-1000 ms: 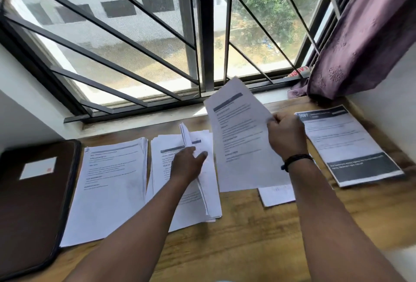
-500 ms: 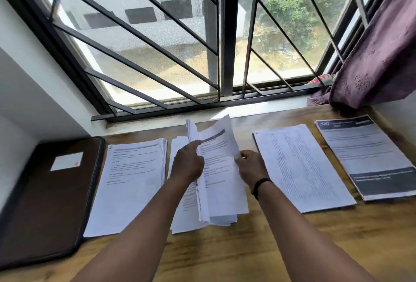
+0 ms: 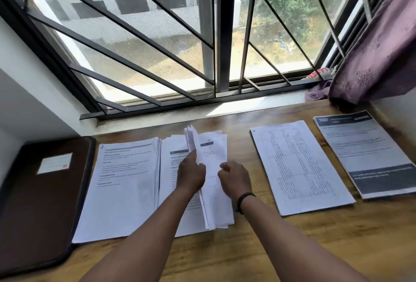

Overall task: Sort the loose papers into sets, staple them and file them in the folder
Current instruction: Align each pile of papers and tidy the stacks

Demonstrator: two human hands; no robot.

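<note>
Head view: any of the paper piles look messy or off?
Only the middle pile: its sheets are fanned and uneven, with the left hand lifting some on edge. The other piles lie flat on the wooden desk.

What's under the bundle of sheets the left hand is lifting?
Under the lifted bundle gripped by the left hand lies a flat stack of printed pages on the wooden desk. Only its left part and near edge show; the rest is covered.
</note>
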